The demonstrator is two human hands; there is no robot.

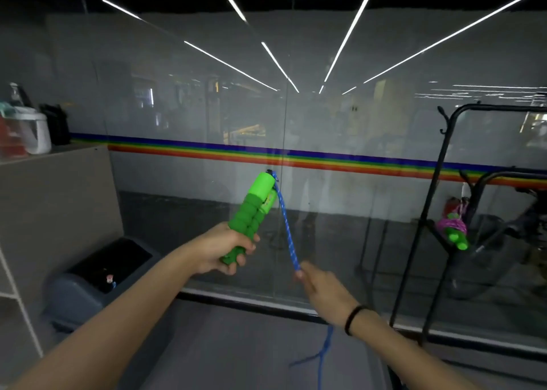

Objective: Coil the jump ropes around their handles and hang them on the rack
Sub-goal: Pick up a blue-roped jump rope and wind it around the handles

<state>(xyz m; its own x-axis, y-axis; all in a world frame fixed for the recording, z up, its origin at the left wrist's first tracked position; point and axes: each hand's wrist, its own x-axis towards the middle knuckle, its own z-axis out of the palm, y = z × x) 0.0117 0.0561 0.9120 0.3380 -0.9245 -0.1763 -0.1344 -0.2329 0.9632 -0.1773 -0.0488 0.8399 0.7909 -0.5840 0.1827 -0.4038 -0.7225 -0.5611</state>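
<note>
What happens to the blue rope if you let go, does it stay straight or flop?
Probably flops. The blue rope only looks straight where the right hand pulls it taut from the green handles; below that hand it hangs slack and bends. It likely wraps easily too.

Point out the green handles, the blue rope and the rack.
green handles (251,220), head view, foam grip above the left hand.
blue rope (286,226), head view, taut stretch.
rack (435,182), head view, left upright.

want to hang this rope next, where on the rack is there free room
The rack's top bar and upper side hooks look bare. Lower down it is crowded: a coiled purple rope with green handles already hangs beside the post.
</note>
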